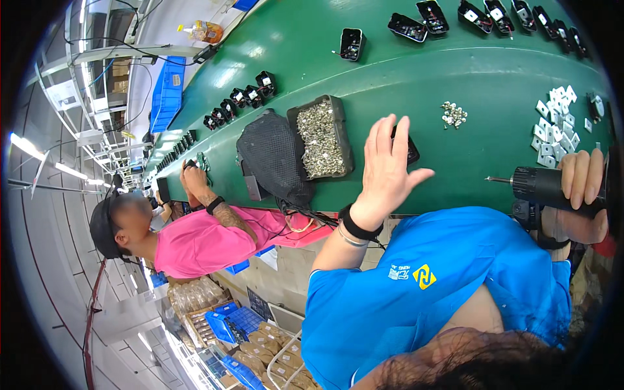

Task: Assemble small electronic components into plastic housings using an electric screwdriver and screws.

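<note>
My left hand (389, 162) is raised over the green workbench, its fingers stretched out and thumb spread. Behind its fingers, partly hidden, lies a small black housing (412, 153); whether the hand touches it I cannot tell. My right hand (580, 185) is wrapped round a black electric screwdriver (543, 184), whose thin bit points left. A small heap of screws (454, 116) lies on the bench between the two hands. Beyond the screwdriver is a pile of white square plates (554, 129). To the left of my left hand stands a black tray (345, 146) full of small metal screws.
Black mesh cloth (270, 151) drapes beside the tray. Several black housings with parts inside (407, 27) line the green belt (383, 81). On my left, a co-worker in a pink shirt (205, 244) handles small parts. A blue bin (168, 94) stands at the far left.
</note>
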Demonstrator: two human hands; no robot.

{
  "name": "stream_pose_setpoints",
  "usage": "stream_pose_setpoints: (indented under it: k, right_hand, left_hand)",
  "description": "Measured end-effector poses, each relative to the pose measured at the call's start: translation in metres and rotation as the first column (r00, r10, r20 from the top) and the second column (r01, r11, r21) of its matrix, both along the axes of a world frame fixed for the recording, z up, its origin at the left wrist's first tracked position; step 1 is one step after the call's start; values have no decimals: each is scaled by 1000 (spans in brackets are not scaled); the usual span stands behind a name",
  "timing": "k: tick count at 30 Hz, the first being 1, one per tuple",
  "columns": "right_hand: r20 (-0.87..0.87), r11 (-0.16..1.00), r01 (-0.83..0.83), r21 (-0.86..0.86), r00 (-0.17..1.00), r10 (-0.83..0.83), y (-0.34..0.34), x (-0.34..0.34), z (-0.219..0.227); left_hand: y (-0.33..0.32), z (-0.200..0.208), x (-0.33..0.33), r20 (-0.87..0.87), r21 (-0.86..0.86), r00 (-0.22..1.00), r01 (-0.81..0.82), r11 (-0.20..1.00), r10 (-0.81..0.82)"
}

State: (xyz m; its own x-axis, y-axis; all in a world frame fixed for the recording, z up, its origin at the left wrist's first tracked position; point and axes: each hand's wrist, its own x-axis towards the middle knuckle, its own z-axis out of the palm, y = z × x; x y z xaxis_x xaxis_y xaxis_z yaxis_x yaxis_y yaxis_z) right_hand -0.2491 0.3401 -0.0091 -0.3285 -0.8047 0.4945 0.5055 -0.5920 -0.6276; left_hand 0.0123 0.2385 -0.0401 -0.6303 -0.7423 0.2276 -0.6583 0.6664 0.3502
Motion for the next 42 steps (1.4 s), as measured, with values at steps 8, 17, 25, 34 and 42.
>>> stream_pose_setpoints:
  k: [8,17,25,34,42]
  right_hand:
    - [71,997,77,-17,995,-76,-1,0,0]
    - [120,990,142,-18,983,-139,-6,8,8]
    - [108,970,236,54,965,-241,3,5,8]
    - [126,966,253,52,958,-258,2,1,12]
    - [154,918,368,147,909,-388,18,15,9]
  left_hand:
    - [-44,17,10,89,9,993,70,997,-71]
    - [-242,-4,72,531,-44,809,-272,961,253]
    - [-233,14,3,188,178,981,15,984,-49]
    - [-241,-19,-37,397,210,907,-237,948,139]
    - [-237,-30,-103,135,268,979,-187,945,156]
